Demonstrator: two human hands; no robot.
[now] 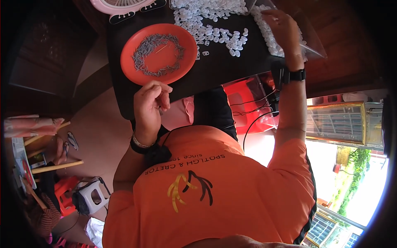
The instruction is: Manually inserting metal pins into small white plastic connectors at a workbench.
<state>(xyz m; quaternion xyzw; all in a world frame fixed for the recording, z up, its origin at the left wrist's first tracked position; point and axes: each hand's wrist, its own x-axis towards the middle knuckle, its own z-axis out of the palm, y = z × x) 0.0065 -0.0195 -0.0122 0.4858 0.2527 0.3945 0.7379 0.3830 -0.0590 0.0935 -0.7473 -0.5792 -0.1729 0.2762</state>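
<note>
My left hand (151, 103) is at the near edge of a black table (231, 64), fingers pinched together; whatever is between them is hidden. Just beyond it lies an orange plate (159, 56) with several small grey metal pins (144, 45) in a ring. My right hand (283, 29), a black watch (291, 75) on its wrist, reaches to the far right and rests on small white plastic pieces inside a clear plastic bag (315, 46). More white pieces (215, 27) are heaped loose on the table between the plate and the bag.
A pink fan (124, 6) stands at the table's far edge. A red plastic stool (244, 101) and black cables sit under the table. At the left are another person's foot, sandals (71, 141), wooden sticks, and orange and white stools (93, 196).
</note>
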